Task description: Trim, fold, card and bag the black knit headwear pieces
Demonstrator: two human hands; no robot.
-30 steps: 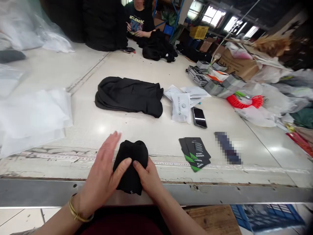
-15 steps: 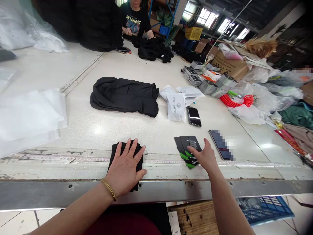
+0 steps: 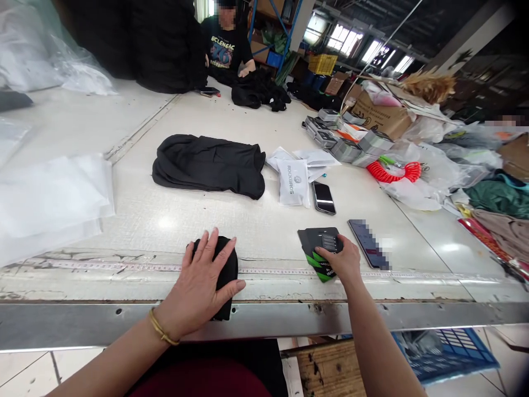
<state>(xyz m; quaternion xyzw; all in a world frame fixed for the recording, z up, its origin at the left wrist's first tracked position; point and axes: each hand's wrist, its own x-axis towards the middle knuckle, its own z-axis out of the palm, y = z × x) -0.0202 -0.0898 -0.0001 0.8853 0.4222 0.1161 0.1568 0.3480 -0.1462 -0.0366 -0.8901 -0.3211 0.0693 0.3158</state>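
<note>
My left hand (image 3: 202, 281) lies flat with fingers spread on a folded black cloth (image 3: 228, 264), which rests at the table's front edge. Part of the cloth is hidden under the palm. To the right, my right hand (image 3: 345, 262) has its thumb and fingers closed on the top one of several black and green cardboard tags (image 3: 316, 237) printed "HEADGEAR". The tags overlap on the table, and my fingers cover part of their print. Farther back, a flat stack of black fabric pieces (image 3: 209, 165) lies beside white packets (image 3: 292, 184) marked "ROCKBROS".
Two phones, one dark (image 3: 324, 198) and one lit (image 3: 367, 242), lie right of the packets. Clear plastic bags (image 3: 53, 198) are on the left. Small grey boxes (image 3: 347, 150) and a red coiled hose (image 3: 394, 172) stand farther right. A person (image 3: 225, 47) sits across the table.
My left hand came down flat onto the folded black cloth. My right hand left the cloth, moved right to the tags and closed on the top one.
</note>
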